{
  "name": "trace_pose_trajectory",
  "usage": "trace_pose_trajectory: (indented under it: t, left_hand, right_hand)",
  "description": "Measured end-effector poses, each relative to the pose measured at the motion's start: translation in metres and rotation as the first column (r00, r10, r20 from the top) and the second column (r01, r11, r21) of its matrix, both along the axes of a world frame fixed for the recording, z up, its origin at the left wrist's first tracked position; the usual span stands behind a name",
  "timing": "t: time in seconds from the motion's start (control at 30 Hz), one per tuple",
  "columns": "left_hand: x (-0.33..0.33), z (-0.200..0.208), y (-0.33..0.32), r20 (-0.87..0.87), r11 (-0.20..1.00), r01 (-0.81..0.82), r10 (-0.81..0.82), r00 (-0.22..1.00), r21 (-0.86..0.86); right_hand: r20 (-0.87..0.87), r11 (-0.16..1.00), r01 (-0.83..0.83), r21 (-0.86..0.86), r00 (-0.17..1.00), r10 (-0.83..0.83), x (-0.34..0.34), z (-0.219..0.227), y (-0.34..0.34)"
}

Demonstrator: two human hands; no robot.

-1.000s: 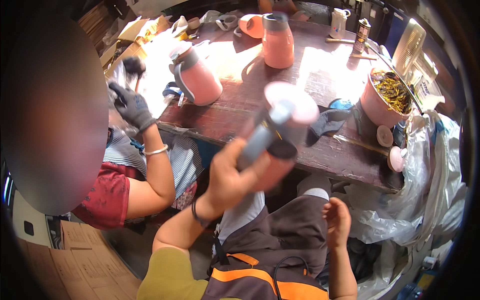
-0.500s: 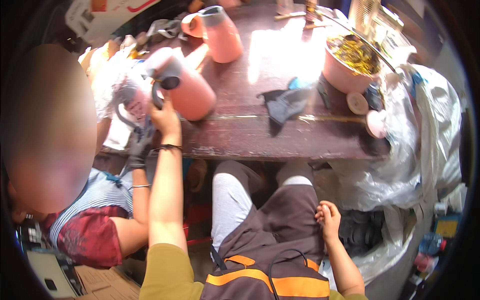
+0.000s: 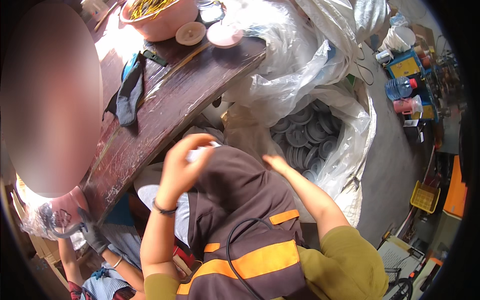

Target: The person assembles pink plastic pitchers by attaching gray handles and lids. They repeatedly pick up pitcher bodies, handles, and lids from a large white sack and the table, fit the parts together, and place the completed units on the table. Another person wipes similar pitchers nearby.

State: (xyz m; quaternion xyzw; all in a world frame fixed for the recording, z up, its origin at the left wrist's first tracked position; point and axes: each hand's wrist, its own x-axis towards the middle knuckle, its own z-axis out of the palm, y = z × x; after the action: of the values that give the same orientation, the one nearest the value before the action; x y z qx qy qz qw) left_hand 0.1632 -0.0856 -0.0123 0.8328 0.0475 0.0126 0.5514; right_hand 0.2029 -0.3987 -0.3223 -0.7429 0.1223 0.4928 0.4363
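Head view: a seated worker's bare right hand point(image 3: 275, 162) is at the near-left side of a white woven sack point(image 3: 353, 197) with a crumpled clear plastic lining point(image 3: 341, 172) — the step in hand appears to be a reach for the round grey plastic discs point(image 3: 304, 131) heaped inside. The sack stands to the right of a dark red-brown wooden desk point(image 3: 155, 117). The next move would seem to call for the fingers to clear the lining and pinch a single rim. The right forearm slants in toward the far left from the elbow; blur leaves that grip impossible to tell. The bare left hand point(image 3: 181, 167) is raised above the dark brown trousers point(image 3: 235, 180), near the desk's edge, fingers curved and thumb apart — a fairly wide grip, nothing visible in it.
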Motion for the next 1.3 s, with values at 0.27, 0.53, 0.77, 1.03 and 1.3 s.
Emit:
trace_pose_trajectory:
  t: [0.27,0.53,0.77,1.03,1.3]
  left_hand:
    - [0.039,-0.055,-0.102,-0.169,0.766,0.599,-0.574,0.801,0.234]
    - [0.093,-0.074,-0.17,-0.092,0.864,0.491,-0.483,0.871,0.115]
    - [0.092,-0.114,-0.263,-0.211,0.73,0.648,-0.613,0.762,0.218]
    - [0.089,-0.185,-0.322,-0.436,0.834,0.46,-0.307,0.846,0.306]
    - [0.08,-0.202,-0.251,-0.314,0.968,0.202,-0.24,0.919,-0.148]
  right_hand:
    - [0.476,0.995,0.019,-0.098,0.879,0.03,0.093,-0.055,0.025]
    - [0.582,0.858,-0.158,-0.489,0.674,0.456,0.027,-0.172,0.065]
    - [0.568,0.938,0.003,-0.346,0.797,0.207,-0.004,-0.092,-0.068]
    - [0.361,0.963,-0.06,-0.263,0.919,0.156,-0.105,0.136,-0.109]
    - [0.488,0.979,0.053,-0.198,0.871,0.052,-0.097,0.145,-0.092]
